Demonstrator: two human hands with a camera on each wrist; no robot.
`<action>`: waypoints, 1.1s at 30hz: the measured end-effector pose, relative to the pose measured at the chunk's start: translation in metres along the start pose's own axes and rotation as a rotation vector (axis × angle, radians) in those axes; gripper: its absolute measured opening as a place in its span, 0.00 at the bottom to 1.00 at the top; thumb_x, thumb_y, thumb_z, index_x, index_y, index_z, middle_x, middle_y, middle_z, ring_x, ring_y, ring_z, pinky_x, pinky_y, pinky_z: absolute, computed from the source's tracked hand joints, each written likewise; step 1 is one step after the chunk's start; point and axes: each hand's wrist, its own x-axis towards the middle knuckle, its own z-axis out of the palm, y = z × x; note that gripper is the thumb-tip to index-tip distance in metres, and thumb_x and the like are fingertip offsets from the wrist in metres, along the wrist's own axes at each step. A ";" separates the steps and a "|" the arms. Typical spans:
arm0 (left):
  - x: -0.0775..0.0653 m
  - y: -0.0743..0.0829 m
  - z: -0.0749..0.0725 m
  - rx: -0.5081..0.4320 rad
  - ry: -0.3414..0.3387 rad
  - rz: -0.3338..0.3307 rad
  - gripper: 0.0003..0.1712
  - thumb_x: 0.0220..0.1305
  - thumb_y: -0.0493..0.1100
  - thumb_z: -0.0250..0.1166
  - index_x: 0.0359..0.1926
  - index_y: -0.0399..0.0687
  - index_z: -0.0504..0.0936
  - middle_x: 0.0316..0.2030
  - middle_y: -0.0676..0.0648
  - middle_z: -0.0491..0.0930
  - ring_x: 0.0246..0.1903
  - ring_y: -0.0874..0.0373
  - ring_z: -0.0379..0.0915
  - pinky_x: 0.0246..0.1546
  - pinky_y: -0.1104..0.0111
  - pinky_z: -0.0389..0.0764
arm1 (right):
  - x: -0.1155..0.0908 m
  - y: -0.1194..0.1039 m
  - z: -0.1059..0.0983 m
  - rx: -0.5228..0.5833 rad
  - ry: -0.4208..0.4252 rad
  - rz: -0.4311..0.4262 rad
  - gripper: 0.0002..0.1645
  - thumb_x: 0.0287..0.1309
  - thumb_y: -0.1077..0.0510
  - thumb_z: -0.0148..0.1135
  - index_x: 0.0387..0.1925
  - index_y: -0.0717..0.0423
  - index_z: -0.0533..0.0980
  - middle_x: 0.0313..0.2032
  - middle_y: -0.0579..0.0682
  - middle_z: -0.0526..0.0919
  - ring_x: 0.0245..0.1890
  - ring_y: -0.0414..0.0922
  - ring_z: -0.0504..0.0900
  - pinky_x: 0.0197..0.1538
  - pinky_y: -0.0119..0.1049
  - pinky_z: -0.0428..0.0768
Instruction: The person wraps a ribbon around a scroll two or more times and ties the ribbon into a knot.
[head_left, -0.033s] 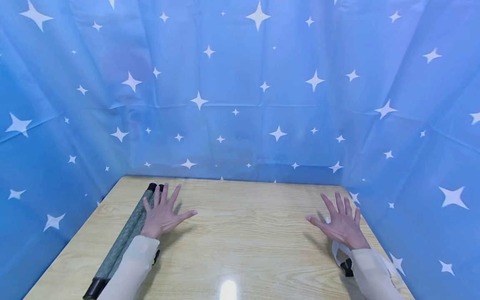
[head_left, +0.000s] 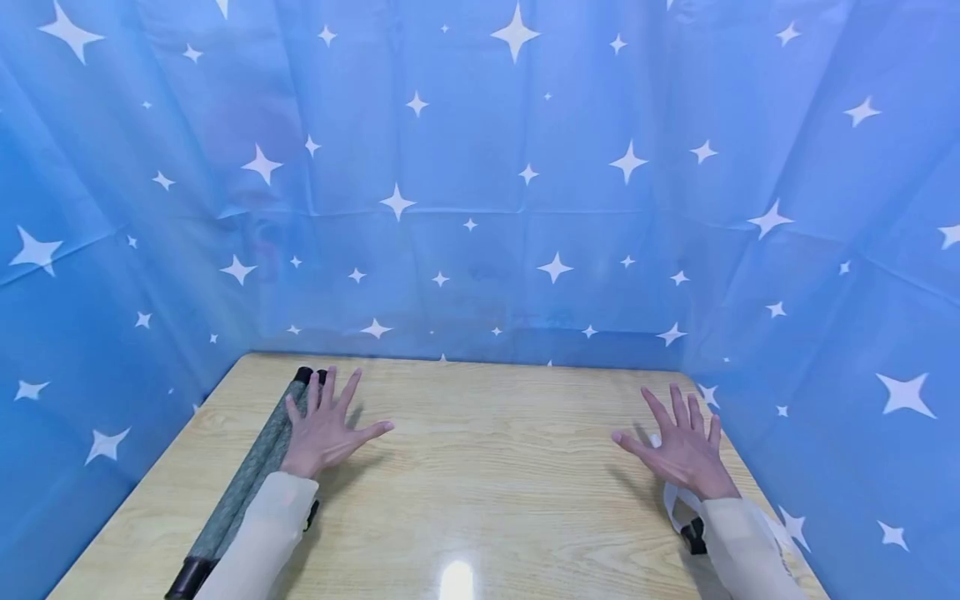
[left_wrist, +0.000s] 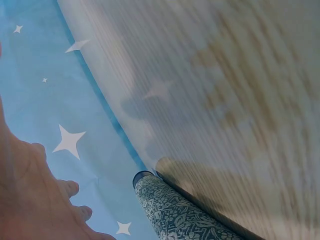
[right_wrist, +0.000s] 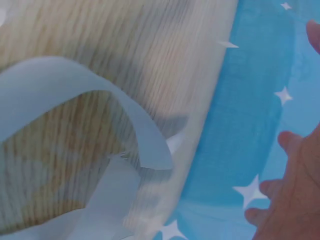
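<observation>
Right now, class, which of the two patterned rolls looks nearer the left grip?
The inner roll, partly hidden behind the left grip in the head view; the outer roll lies farther left.

A scroll (head_left: 258, 467) runs near to far along the left of the table (head_left: 480, 467), by the left hand (head_left: 322, 433); a looped strip (right_wrist: 45, 80) lies at right, by the right hand (head_left: 682, 454). A curtain (head_left: 472, 133) hangs behind and along both sides.

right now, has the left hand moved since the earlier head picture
No, the left hand shows no visible shift against the wooden tabletop in the head view.
</observation>
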 end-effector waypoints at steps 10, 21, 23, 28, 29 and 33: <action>0.002 0.000 0.000 0.013 0.011 0.012 0.65 0.53 0.87 0.55 0.82 0.71 0.38 0.83 0.40 0.30 0.81 0.35 0.18 0.66 0.22 0.27 | -0.004 0.004 0.003 0.000 -0.014 0.017 0.63 0.59 0.19 0.55 0.83 0.44 0.45 0.81 0.67 0.31 0.78 0.75 0.30 0.65 0.83 0.28; 0.003 0.002 -0.008 -0.021 -0.002 0.005 0.64 0.56 0.85 0.55 0.83 0.68 0.37 0.82 0.38 0.29 0.80 0.33 0.20 0.67 0.22 0.30 | 0.006 0.016 -0.018 0.028 0.064 -0.043 0.58 0.65 0.27 0.57 0.82 0.52 0.47 0.79 0.71 0.39 0.75 0.77 0.44 0.67 0.79 0.43; 0.003 0.002 -0.009 -0.034 -0.010 0.001 0.64 0.57 0.85 0.55 0.83 0.68 0.36 0.82 0.38 0.29 0.80 0.32 0.21 0.68 0.23 0.30 | 0.008 0.020 -0.021 0.046 0.056 -0.041 0.57 0.67 0.29 0.57 0.81 0.56 0.46 0.79 0.73 0.40 0.74 0.78 0.46 0.67 0.79 0.47; 0.002 0.007 -0.008 -0.103 -0.046 0.008 0.63 0.59 0.83 0.56 0.82 0.68 0.34 0.82 0.37 0.29 0.80 0.30 0.24 0.71 0.26 0.34 | 0.007 0.032 -0.025 0.102 -0.008 -0.001 0.57 0.70 0.33 0.56 0.79 0.68 0.46 0.75 0.79 0.48 0.71 0.79 0.51 0.65 0.77 0.57; 0.002 0.009 -0.006 -0.123 -0.052 0.013 0.63 0.60 0.82 0.56 0.82 0.68 0.33 0.82 0.37 0.29 0.80 0.30 0.24 0.71 0.27 0.35 | 0.005 0.034 -0.025 0.109 -0.024 0.012 0.57 0.71 0.33 0.56 0.78 0.70 0.47 0.73 0.81 0.51 0.70 0.80 0.52 0.64 0.77 0.59; -0.001 0.019 0.000 -0.206 -0.072 0.032 0.62 0.61 0.81 0.57 0.83 0.65 0.35 0.82 0.37 0.31 0.80 0.31 0.26 0.71 0.27 0.39 | -0.005 0.040 -0.019 0.122 -0.084 0.082 0.55 0.71 0.35 0.56 0.75 0.76 0.52 0.67 0.81 0.63 0.63 0.77 0.68 0.58 0.70 0.72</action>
